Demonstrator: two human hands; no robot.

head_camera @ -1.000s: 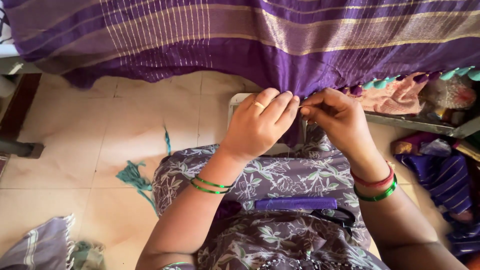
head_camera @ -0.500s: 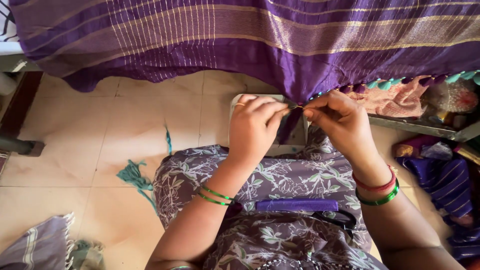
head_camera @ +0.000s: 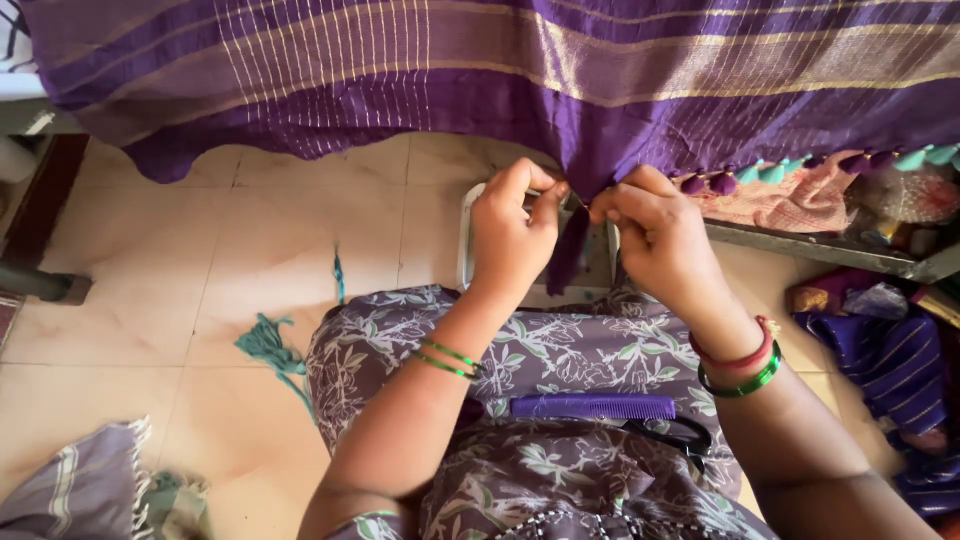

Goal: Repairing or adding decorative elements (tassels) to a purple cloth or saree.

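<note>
Two hands are meeting at the lower edge of a purple striped cloth (head_camera: pixel 500 60) that is hanging across the top of the view. At about 12 o'clock from the lap, the left hand (head_camera: pixel 510 235) is pinching the fringe with thumb and forefinger closed tight, and the right hand (head_camera: pixel 655 235) is doing the same just beside it, toward 1 o'clock. Between them a bundle of purple threads (head_camera: pixel 568 250) is hanging down from the hem. Finished purple and teal tassels (head_camera: pixel 780 172) are running along the edge toward 2 o'clock. On the lap, at 6 o'clock from the hands, a purple comb (head_camera: pixel 593 406) is lying flat, with black scissors (head_camera: pixel 680 433) touching its right end. Teal thread scraps (head_camera: pixel 270 345) are lying on the tiled floor (head_camera: pixel 150 300) at 8 o'clock.
</note>
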